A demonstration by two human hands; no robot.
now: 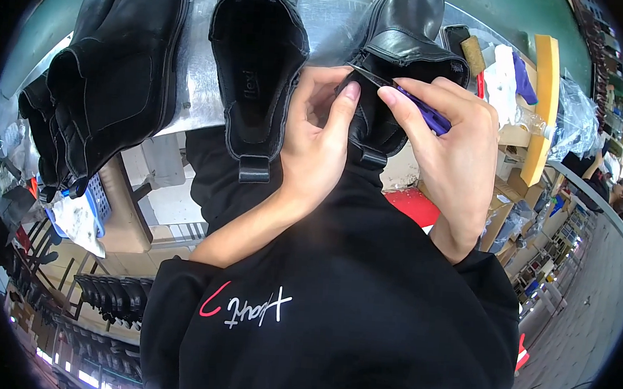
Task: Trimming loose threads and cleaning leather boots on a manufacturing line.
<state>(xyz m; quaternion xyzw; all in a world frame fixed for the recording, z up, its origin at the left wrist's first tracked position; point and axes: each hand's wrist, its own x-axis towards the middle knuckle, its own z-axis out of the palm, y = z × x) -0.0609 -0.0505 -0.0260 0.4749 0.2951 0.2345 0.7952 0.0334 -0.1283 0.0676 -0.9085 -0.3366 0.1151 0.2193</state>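
A black leather ankle boot lies on the metal-topped table, its opening toward me. My left hand pinches the left edge of that opening between thumb and fingers. In my right hand are small purple-handled thread snips, held between thumb and fingers. Their thin metal points reach left to the boot's edge, close to my left fingertips. Whether the blades are apart I cannot make out. Left of my left hand lies a second black boot, opening up, its pull tab over the table's near edge.
More black boots stand at the left on the table. To the right are a yellow strip, a brush-like block, a white cloth and clear plastic bags. A blue basket sits lower left. Shoe racks stand behind.
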